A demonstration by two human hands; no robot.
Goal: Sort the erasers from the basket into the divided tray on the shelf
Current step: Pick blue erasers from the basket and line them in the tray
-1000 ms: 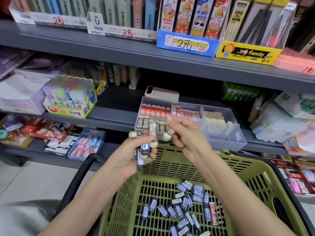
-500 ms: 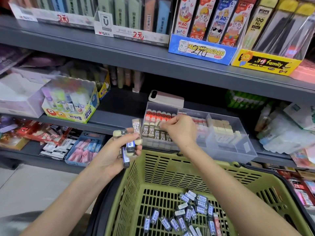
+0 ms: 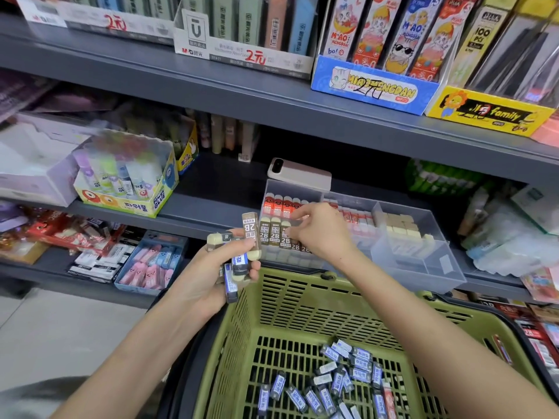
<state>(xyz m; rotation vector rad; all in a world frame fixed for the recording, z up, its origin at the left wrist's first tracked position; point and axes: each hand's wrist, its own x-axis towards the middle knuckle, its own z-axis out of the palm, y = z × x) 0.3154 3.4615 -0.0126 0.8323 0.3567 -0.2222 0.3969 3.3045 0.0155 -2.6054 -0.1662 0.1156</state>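
- Right hand (image 3: 320, 229): fingers (image 3: 298, 213) pinched narrow at the row of brown-sleeved 2B erasers (image 3: 276, 234) in the left compartment of the divided tray (image 3: 423, 269). Whether an eraser is between the tips cannot be told — the fingertips sit against the row and hide the contact. Judged purpose: seating or squaring a piece so the row stands upright and tight.
- Left hand (image 3: 217, 276): fingers curled round a mixed bundle of erasers (image 3: 239, 264), blue-sleeved and cream-ended. One brown 2B eraser (image 3: 250, 229) stands up out of the top of the grip, label facing the camera. Judged reason: the hand serves as a ready stock held near the tray, with the next brown piece presented for the right hand to take.
- Tray: clear plastic, on the middle shelf (image 3: 211, 213), just behind the basket rim. Red-sleeved erasers (image 3: 279, 205) stand behind the brown row; the middle compartment holds more red-and-white pieces; the right one holds plain cream blocks (image 3: 399, 225). Like is kept with like.
- Basket (image 3: 302, 300): green, slotted, directly below both hands. A loose heap of blue-sleeved erasers (image 3: 332, 385) lies on its floor — the sorting is judged well short of done.
- Surroundings: a pale phone (image 3: 299, 173) lies on the shelf behind the tray; a box of glue sticks (image 3: 127, 179) stands well to the left.
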